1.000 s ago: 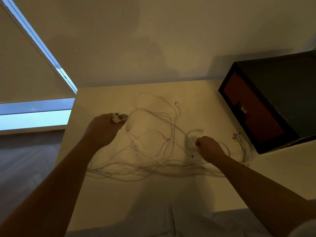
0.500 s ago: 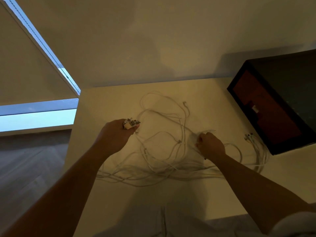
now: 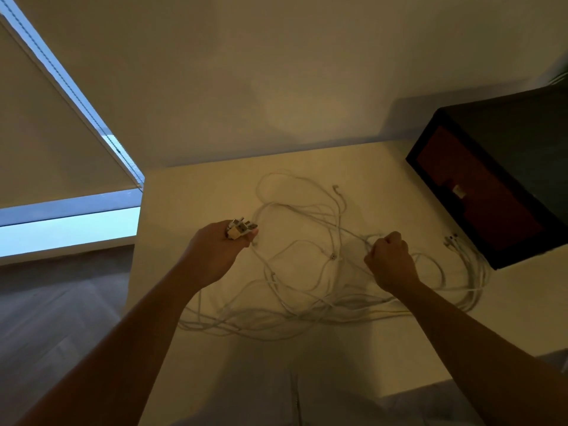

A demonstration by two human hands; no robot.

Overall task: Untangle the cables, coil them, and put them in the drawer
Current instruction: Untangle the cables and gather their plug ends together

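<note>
A tangle of thin white cables (image 3: 310, 272) is spread over the pale table (image 3: 190, 192). My left hand (image 3: 215, 253) is shut on a bunch of cable plugs (image 3: 241, 229), whose ends stick out past my fingers. To the right, my right hand (image 3: 390, 259) is closed in a fist on a strand of cable in the middle of the tangle. Another bundle of cable ends (image 3: 453, 242) lies at the right, against the front of the dark drawer unit (image 3: 498, 192) with its reddish drawer front (image 3: 479, 204).
The table meets a plain wall (image 3: 276, 72) at the back. A window with a roller blind (image 3: 55, 133) is at the left, with wooden floor (image 3: 55, 302) below it. My pale garment (image 3: 292, 395) shows at the table's near edge.
My right hand has closed into a tighter fist on the cable strand. My left hand keeps hold of the plugs. The camera view has drifted, so everything sits further right and lower.
</note>
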